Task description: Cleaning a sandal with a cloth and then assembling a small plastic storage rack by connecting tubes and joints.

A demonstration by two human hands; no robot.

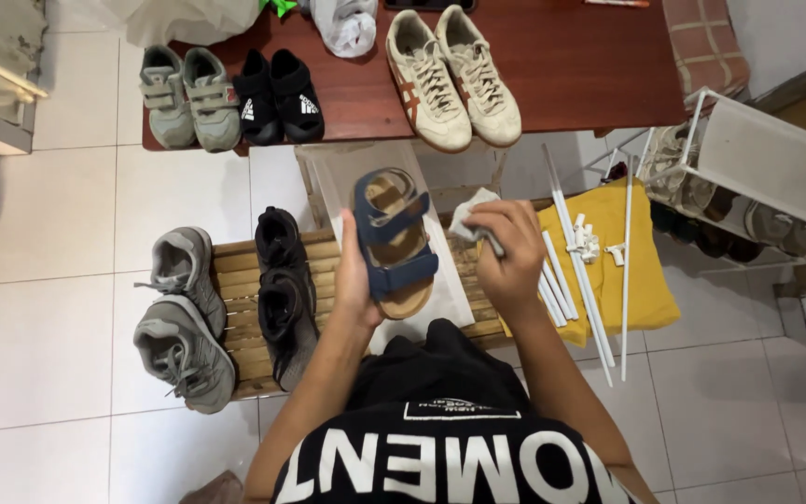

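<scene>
Hands meet above the wooden slatted bench (235, 271) in the head view. Left hand (354, 280) wraps closed around a navy strapped sandal (394, 243), held sole-down over the bench's middle. Right hand (510, 252) pinches a crumpled white cloth (471, 217) just right of the sandal. Grey sneakers (179, 317) and black shoes (282, 294) rest on the bench's left part.

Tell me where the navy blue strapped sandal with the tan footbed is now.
In the head view, the navy blue strapped sandal is at centre, held in the left hand over the wooden slatted bench, beside the black shoes.
</scene>
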